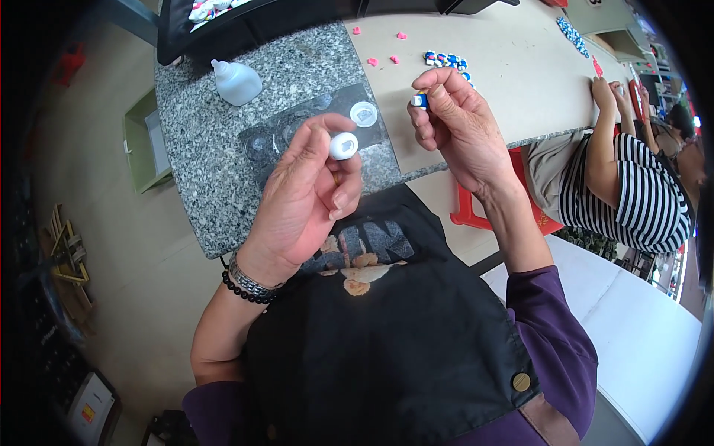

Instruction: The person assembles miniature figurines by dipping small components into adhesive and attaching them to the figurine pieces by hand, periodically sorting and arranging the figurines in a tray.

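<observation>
Between the thumb and fingers of my left hand (297, 189) is a small white rounded piece (343, 146) with a grey patch on its face. My right hand (465, 119) pinches a tiny blue-and-white piece (419, 99) with a bit of yellow on top. Both hands are raised over the table's near edge, apart from each other. A shallow white round cap (364, 114) lies beyond my left hand, on a dark sheet (320, 108). Past my right hand sits a cluster of similar blue-and-white pieces (446, 61), partly hidden by the fingers.
A translucent squeeze bottle (236, 82) stands on the speckled stone top (193, 149). Behind it, a black bin (282, 37) holds white pieces. Several pink pieces (373, 62) lie on the beige tabletop (506, 89). At right sits a co-worker in stripes (632, 186), near a red stool (468, 208).
</observation>
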### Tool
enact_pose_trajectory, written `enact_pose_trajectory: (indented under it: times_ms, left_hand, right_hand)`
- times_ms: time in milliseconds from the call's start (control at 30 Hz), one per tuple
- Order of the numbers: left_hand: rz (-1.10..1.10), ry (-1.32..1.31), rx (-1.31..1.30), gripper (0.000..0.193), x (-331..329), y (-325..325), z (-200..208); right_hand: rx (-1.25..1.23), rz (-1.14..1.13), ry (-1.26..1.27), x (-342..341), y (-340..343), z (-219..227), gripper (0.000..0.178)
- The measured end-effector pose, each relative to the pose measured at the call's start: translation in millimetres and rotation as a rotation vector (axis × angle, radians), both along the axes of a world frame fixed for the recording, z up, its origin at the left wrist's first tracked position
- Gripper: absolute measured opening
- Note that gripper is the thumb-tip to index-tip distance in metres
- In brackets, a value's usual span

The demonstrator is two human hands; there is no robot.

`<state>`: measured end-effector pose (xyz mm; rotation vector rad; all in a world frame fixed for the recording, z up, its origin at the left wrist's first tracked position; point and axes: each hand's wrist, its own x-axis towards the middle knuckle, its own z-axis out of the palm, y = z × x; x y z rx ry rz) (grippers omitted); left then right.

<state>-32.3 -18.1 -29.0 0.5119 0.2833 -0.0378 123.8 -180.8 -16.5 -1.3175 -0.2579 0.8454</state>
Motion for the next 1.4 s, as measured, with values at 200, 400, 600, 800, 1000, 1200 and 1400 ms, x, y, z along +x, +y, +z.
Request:
enact_pose_trajectory:
  times_ms: [200, 400, 600, 800, 1000, 1200, 1400]
  left_hand:
    - [0.035, 0.072, 0.004, 0.038, 0, -2, 4]
    - [0.017, 0.123, 0.027, 0.04, -1, 2, -2]
    - [0.019, 0.087, -0.023, 0.039, 0, 2, -7]
    - [0.034, 0.086, -0.021, 0.04, 1, 3, -10]
    - [0.065, 0.122, 0.093, 0.035, 4, 2, -9]
    - [0.115, 0.133, 0.169, 0.029, 2, 2, -6]
    - [0.195, 0.103, 0.24, 0.027, 0, 1, -6]
  right_hand:
    - [0.095, 0.052, 0.081, 1, -1, -7, 0.023]
    - [0.029, 0.013, 0.122, -5, 7, 3, 0.022]
    - [0.036, 0.138, -0.028, 0, -1, -3, 0.021]
    - [0.093, 0.056, 0.051, 0, 3, -7, 0.02]
    - [-0.117, 0.114, -0.502, 3, 8, -4, 0.011]
    - [-0.279, 0.203, -1.162, 7, 21, 0, 0.017]
    - [-0.226, 0.274, -1.552, 11, 33, -4, 0.014]
